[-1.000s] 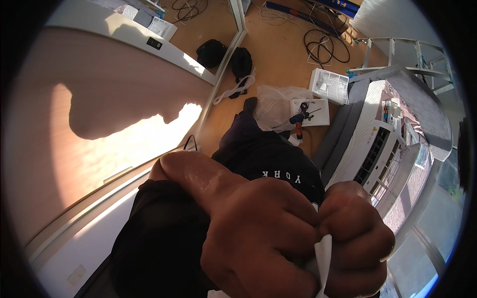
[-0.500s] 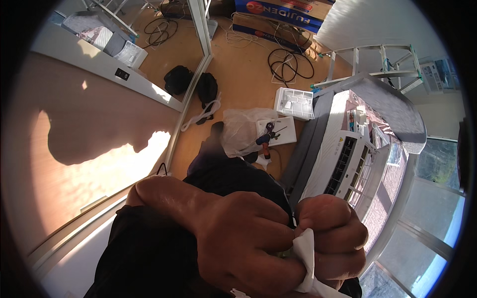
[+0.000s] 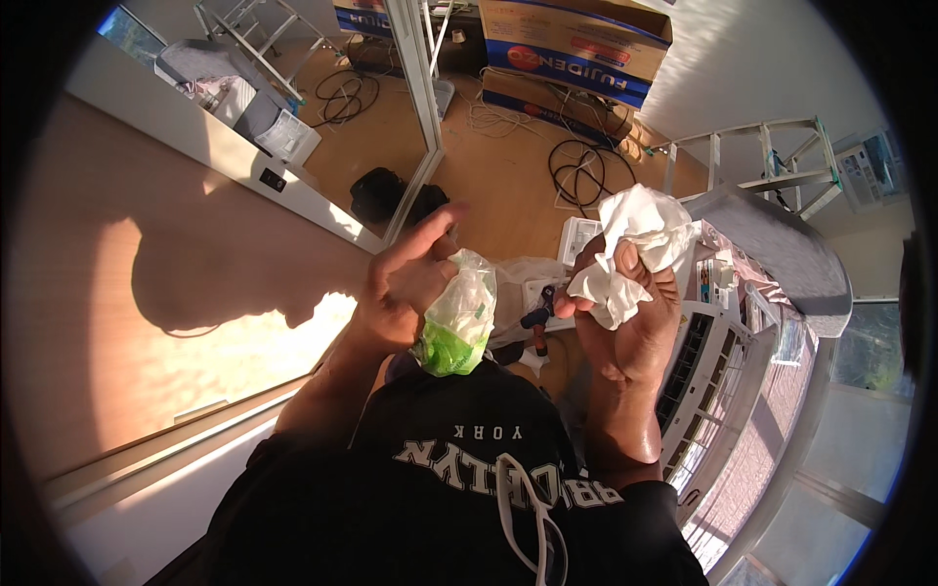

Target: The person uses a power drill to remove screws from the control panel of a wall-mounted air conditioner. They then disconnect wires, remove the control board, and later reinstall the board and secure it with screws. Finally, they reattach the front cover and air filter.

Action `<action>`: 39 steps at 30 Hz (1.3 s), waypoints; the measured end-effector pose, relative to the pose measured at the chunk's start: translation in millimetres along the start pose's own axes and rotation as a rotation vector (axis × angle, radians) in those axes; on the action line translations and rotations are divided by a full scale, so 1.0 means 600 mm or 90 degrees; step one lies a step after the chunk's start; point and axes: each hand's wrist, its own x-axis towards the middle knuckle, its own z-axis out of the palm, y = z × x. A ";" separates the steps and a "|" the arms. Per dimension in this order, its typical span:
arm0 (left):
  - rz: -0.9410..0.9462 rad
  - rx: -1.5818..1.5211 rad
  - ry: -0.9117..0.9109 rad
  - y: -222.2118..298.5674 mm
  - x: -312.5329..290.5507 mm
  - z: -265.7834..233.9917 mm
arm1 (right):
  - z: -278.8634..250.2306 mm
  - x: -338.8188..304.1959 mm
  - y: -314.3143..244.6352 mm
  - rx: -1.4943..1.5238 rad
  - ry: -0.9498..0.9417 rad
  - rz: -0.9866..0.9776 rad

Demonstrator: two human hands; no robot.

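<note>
My left hand (image 3: 399,293) is closed around a small plastic tissue pack (image 3: 457,322), clear above and bright green below, held in front of my chest. To its right, my right hand (image 3: 640,337) is raised with crumpled white tissue (image 3: 647,227) gripped between thumb and fingers. The tissue bunches up over the fingertips, and part of it hangs over the palm side. The two hands are apart. White-rimmed glasses (image 3: 513,498) hang at the front of my black shirt (image 3: 430,508).
An air conditioner indoor unit (image 3: 696,366) lies on the grey-framed bed (image 3: 777,249) at right. Beyond my hands are a power drill (image 3: 535,320), a coiled black cable (image 3: 576,181), a stepladder (image 3: 757,184) and cardboard boxes (image 3: 572,44). A mirrored sliding door (image 3: 322,146) stands at left.
My hands were together close to the camera with white tissue between them. Now they have parted and moved farther away, with the pack in the left and crumpled tissue in the right.
</note>
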 end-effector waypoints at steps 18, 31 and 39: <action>-0.683 0.074 0.430 -1.021 0.101 -0.353 | -0.170 0.411 0.211 0.053 -0.387 0.426; -0.612 0.770 0.091 -1.380 0.288 -0.524 | -0.749 0.673 1.044 -0.710 0.213 0.361; -0.737 0.616 -0.050 -1.417 0.339 -0.538 | -0.817 0.716 1.368 -0.887 -0.009 0.385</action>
